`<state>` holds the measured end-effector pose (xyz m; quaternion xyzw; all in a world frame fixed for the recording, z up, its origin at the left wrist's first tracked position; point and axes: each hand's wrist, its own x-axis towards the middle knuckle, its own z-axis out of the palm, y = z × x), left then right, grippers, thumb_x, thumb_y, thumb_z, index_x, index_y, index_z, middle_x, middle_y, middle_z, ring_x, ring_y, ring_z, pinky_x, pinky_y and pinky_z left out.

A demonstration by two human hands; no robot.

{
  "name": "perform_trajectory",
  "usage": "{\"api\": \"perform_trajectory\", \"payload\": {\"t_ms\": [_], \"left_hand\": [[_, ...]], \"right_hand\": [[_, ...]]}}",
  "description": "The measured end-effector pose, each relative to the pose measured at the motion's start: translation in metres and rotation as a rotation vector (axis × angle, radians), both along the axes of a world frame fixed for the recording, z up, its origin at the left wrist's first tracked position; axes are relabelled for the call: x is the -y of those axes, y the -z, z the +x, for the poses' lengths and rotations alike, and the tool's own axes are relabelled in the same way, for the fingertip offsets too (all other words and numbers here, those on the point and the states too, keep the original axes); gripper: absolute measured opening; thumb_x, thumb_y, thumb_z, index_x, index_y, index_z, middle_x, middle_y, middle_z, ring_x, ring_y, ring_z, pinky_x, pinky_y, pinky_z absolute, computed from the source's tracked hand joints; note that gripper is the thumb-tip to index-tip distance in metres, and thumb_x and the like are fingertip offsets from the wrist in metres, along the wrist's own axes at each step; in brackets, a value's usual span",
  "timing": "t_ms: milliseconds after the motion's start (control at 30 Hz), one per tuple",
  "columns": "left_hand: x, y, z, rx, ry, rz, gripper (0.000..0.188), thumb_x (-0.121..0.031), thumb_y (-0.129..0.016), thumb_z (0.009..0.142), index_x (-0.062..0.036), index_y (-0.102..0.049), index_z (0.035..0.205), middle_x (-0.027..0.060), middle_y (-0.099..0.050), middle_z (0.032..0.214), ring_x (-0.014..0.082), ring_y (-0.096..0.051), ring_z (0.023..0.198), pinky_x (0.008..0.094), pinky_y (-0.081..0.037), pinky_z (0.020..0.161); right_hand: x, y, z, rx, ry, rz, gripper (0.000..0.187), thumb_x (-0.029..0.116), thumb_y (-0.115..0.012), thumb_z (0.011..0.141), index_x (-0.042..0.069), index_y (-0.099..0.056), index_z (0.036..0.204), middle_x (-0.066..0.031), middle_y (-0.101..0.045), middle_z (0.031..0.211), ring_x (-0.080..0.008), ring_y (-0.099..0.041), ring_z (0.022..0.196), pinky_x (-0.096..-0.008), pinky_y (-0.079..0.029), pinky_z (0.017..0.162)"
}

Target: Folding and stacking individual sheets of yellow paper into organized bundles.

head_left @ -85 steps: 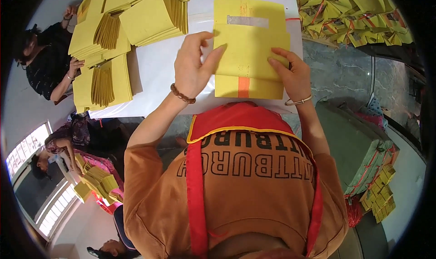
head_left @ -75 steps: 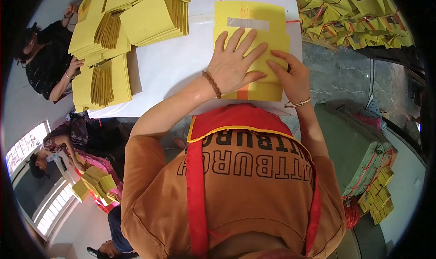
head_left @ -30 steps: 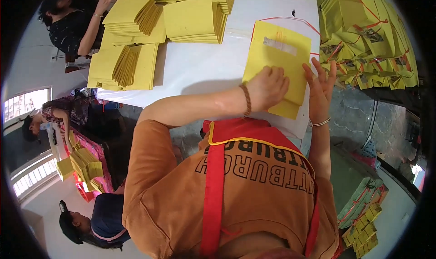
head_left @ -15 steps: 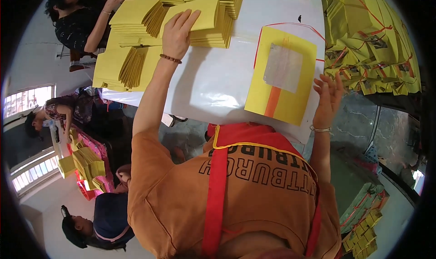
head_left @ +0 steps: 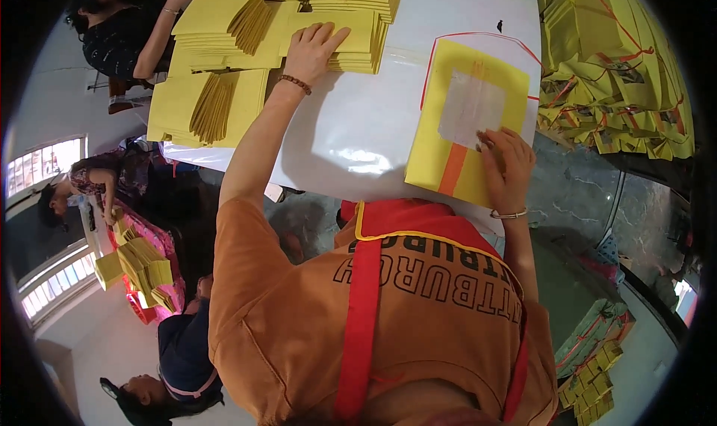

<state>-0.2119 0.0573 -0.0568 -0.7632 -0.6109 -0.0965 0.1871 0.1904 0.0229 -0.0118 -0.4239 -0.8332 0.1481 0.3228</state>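
My left hand (head_left: 314, 51) lies on the near edge of a stack of folded yellow paper pieces (head_left: 351, 34), its fingers stretched over the top one. On the white table to the right is a flat yellow paper piece (head_left: 426, 153), with a pale translucent rectangle (head_left: 467, 112) and an orange strip (head_left: 452, 168) on it. My right hand (head_left: 509, 168) reaches over the right side of this piece. Its bent fingertips touch down by the lower right corner of the translucent rectangle, slightly apart; no separate thing shows in them.
More yellow stacks (head_left: 213, 109) cover the table's left side. A red cord (head_left: 467, 34) runs around the flat piece. Yellow bundles tied with red (head_left: 612, 67) are heaped at the right. Across the table at far left a person (head_left: 123, 34) works; two other people are near a pink-covered table.
My left hand has come down onto the stack; the top piece, tilted up before, now lies flatter. My right hand has moved left from beside the yellow piece onto it.
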Motion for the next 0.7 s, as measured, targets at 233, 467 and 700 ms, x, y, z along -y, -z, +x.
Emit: {"api": "perform_trajectory", "payload": {"t_ms": [233, 467, 700], "left_hand": [[0.003, 0.010, -0.003, 0.072, 0.039, -0.097, 0.045, -0.022, -0.057, 0.082, -0.0206, -0.049, 0.127, 0.0057, -0.050, 0.124, 0.0228, -0.044, 0.116, 0.0443, -0.033, 0.094], [0.008, 0.036, -0.003, 0.168, 0.046, -0.083, 0.065, -0.053, -0.060, 0.077, -0.0193, -0.045, 0.130, 0.0113, -0.042, 0.133, 0.0286, -0.034, 0.124, 0.0497, -0.022, 0.101], [0.005, 0.032, -0.008, 0.121, 0.035, -0.222, 0.071, -0.047, -0.065, 0.074, -0.0199, -0.040, 0.134, 0.0121, -0.035, 0.138, 0.0305, -0.030, 0.128, 0.0520, -0.020, 0.103]], "right_hand": [[0.000, 0.003, -0.002, -0.017, 0.024, -0.016, 0.025, 0.012, -0.066, 0.078, 0.014, -0.065, 0.103, -0.0013, -0.061, 0.100, -0.0209, -0.053, 0.105, -0.0347, -0.029, 0.092], [0.000, 0.001, -0.005, -0.006, 0.035, -0.035, 0.025, 0.011, -0.066, 0.078, 0.014, -0.065, 0.102, -0.0007, -0.060, 0.101, -0.0207, -0.052, 0.106, -0.0347, -0.027, 0.093], [0.001, -0.007, 0.006, 0.041, -0.064, -0.060, 0.030, 0.012, -0.065, 0.077, 0.010, -0.062, 0.107, -0.0045, -0.059, 0.111, -0.0241, -0.050, 0.113, -0.0365, -0.029, 0.096]]}}
